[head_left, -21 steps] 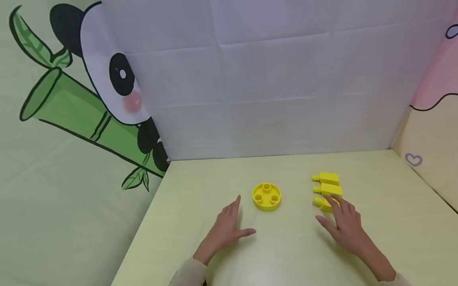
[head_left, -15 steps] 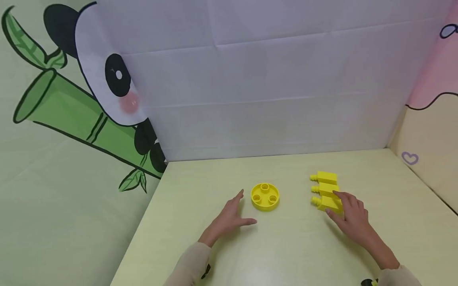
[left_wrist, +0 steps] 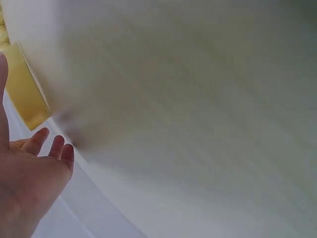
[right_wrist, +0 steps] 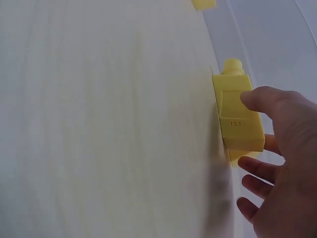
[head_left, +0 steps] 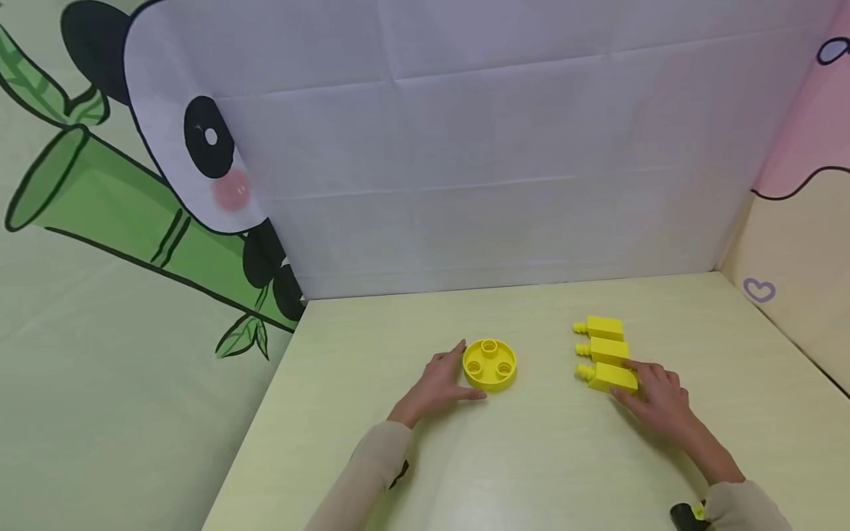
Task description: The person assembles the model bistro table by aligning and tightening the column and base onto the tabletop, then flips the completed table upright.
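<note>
A round yellow tray-like piece (head_left: 490, 385) with 3 raised ring sockets lies on the table. At its left side my left hand (head_left: 434, 387) has thumb and index finger spread about its edge; the left wrist view shows the side wall of the yellow piece (left_wrist: 27, 94) between the thumb and the other fingers. To the right, 3 yellow bottle-shaped blocks lie in a row, necks pointing left. My right hand (head_left: 657, 402) pinches the nearest bottle-shaped block (head_left: 607, 377) by its wide end. In the right wrist view, the thumb covers part of this block (right_wrist: 240, 131), marked 153.
Beyond the pinched block lie the middle yellow block (head_left: 607, 349) and the far yellow block (head_left: 606, 327), close together. A pale table (head_left: 531, 457) meets a white cloth wall (head_left: 498, 147) behind. A black object (head_left: 687, 516) shows beside the right sleeve.
My left hand has moved forward and right, up to the round piece. The right hand has shifted right along the nearest block to its wide end, thumb and index finger closing in.
</note>
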Motion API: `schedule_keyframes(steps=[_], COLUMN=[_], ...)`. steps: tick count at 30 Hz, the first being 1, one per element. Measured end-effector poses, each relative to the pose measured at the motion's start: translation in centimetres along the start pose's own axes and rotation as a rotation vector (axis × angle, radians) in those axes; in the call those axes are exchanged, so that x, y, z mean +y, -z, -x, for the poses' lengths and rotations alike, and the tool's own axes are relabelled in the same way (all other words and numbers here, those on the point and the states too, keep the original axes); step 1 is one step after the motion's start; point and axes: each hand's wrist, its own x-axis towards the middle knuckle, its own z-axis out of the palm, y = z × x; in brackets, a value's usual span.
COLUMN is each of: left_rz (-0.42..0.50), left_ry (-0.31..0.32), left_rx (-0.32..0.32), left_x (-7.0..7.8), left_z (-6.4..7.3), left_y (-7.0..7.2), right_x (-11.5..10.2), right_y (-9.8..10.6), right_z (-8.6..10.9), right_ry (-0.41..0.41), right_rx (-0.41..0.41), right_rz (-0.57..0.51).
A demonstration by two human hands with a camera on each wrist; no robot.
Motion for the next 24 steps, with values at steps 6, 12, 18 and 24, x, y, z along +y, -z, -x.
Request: schedule_keyframes(steps=[6,12,18,24], left_rz=[-0.007,-0.003,-0.023,-0.025], left_ry=[0.001,0.016,0.005,0.002], left_rx=[0.002,0.006,0.011,0.01], left_x=[0.06,-0.08,-0.38,-0.4], left_z=[-0.42,-0.46,-0.68,-0.77], left_y=[-0.2,-0.23,-0.36,-0.45], right_x=[0.02,0.24,0.39,0.33], right_y=[0.05,0.13,0.27,0.61], right_z=[-0.13,-0.11,-0.14,-0.13], right_ry=[-0.024,-0.048,-0.064,-0.08], right_rx=[-0.018,-0.02,-0.021,-0.03], right_rz=[0.005,0.006,0.031,0.045])
